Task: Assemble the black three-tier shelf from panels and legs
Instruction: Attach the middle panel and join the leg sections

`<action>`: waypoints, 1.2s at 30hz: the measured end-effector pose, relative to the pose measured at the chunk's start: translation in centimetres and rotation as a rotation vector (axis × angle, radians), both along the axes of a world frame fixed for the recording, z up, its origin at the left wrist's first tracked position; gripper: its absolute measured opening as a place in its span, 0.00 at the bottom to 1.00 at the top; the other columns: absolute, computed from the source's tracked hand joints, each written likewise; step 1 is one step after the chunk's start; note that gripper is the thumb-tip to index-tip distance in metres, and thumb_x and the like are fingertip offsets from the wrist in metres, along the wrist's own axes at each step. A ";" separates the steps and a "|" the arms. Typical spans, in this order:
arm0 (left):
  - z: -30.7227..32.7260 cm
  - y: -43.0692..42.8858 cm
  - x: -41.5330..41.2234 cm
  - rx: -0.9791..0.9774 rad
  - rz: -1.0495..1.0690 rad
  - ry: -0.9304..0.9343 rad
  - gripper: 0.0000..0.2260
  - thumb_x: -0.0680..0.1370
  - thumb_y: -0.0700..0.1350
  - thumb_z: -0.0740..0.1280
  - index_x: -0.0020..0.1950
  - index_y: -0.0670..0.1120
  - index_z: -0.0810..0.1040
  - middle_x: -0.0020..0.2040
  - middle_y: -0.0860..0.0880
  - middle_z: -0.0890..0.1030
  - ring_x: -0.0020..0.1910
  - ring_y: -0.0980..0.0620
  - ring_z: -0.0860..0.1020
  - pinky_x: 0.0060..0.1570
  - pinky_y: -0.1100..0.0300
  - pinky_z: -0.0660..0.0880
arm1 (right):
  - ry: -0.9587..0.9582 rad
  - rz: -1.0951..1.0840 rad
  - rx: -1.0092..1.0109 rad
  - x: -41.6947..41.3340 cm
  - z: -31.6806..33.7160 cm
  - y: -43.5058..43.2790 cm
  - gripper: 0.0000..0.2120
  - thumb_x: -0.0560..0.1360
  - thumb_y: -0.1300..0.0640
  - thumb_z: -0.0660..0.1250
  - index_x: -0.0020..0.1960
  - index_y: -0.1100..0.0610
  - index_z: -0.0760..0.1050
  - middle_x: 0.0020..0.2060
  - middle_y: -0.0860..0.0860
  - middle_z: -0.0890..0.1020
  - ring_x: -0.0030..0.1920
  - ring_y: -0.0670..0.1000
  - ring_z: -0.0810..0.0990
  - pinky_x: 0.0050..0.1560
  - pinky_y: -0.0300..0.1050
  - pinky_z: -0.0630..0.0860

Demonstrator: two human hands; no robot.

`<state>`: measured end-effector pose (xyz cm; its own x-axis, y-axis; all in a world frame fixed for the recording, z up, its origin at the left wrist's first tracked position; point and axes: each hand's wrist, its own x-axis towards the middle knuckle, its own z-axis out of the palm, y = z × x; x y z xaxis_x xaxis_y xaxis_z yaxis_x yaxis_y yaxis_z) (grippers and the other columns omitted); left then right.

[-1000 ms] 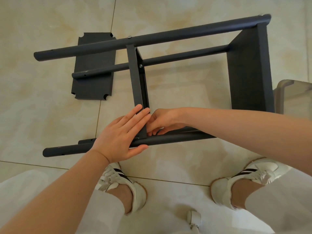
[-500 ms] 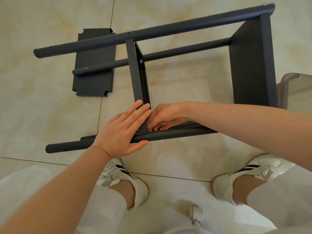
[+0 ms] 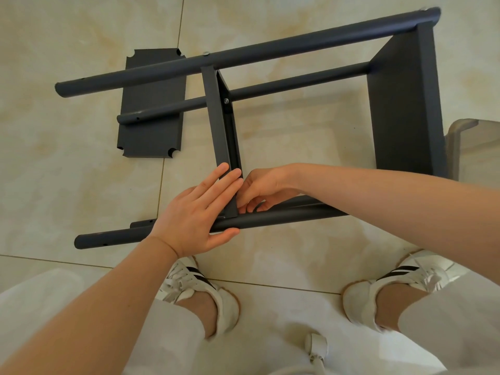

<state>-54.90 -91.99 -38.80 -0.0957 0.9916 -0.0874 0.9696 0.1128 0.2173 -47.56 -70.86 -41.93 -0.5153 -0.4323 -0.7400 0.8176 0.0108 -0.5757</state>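
Observation:
The black shelf lies on its side on the tiled floor. Several round legs run left to right; the near leg point(image 3: 270, 216) passes under my hands. A middle panel point(image 3: 217, 123) stands edge-on between the legs, and an end panel point(image 3: 403, 104) closes the right side. My left hand point(image 3: 194, 212) lies flat with straight fingers against the middle panel's near end, thumb under the near leg. My right hand point(image 3: 259, 190) reaches in from the right, fingers curled at the joint of panel and leg; what they pinch is hidden. A loose third panel point(image 3: 154, 125) lies flat at the left.
My two feet in white shoes point(image 3: 205, 290) stand just in front of the shelf. A translucent plastic box point(image 3: 473, 142) sits at the right edge beside the end panel. A white cable plug point(image 3: 315, 345) lies between my legs.
The view has shifted slightly, so the shelf sits a little higher in frame. Both hands stay at the same joint; my right fingers have shifted slightly.

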 end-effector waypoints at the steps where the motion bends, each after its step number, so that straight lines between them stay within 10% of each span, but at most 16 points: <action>1: 0.0 0.0 0.0 -0.002 0.000 -0.001 0.37 0.81 0.67 0.54 0.82 0.45 0.53 0.83 0.48 0.54 0.82 0.47 0.50 0.65 0.49 0.73 | 0.001 0.003 0.013 0.0 -0.1 -0.2 0.05 0.76 0.60 0.69 0.49 0.59 0.83 0.40 0.53 0.84 0.42 0.50 0.81 0.45 0.42 0.78; 36: 0.0 0.1 0.1 0.005 0.003 -0.003 0.38 0.80 0.66 0.56 0.82 0.45 0.54 0.83 0.48 0.54 0.82 0.48 0.50 0.64 0.52 0.73 | 0.018 0.044 0.016 0.1 0.3 0.3 0.07 0.78 0.57 0.69 0.45 0.57 0.84 0.39 0.51 0.84 0.42 0.49 0.82 0.48 0.43 0.78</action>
